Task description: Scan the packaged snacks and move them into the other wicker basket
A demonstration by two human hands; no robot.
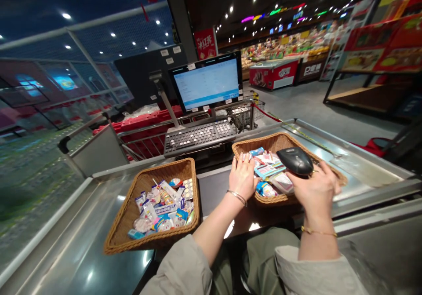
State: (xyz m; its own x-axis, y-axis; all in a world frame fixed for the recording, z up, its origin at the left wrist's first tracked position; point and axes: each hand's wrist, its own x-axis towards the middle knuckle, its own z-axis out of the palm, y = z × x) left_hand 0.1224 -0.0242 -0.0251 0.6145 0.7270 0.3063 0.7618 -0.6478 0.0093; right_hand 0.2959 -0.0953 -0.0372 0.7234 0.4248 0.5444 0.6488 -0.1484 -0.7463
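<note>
My right hand (315, 188) is closed around a black handheld scanner (296, 160), held over the right wicker basket (339, 178), which is full of small packaged goods (267, 170). My left hand (243, 175) reaches into the same basket with its fingers down on the packets at the left side; whether it grips one is hidden. A second wicker basket (123, 227) with several packets (165, 209) sits to the left on the steel counter.
A keyboard (199, 136) and a lit monitor (207, 83) stand behind the baskets. The steel checkout counter (82, 260) runs left and right. Red baskets and a trolley (245, 112) are beyond. Store shelves (382, 49) and an open aisle lie at the right.
</note>
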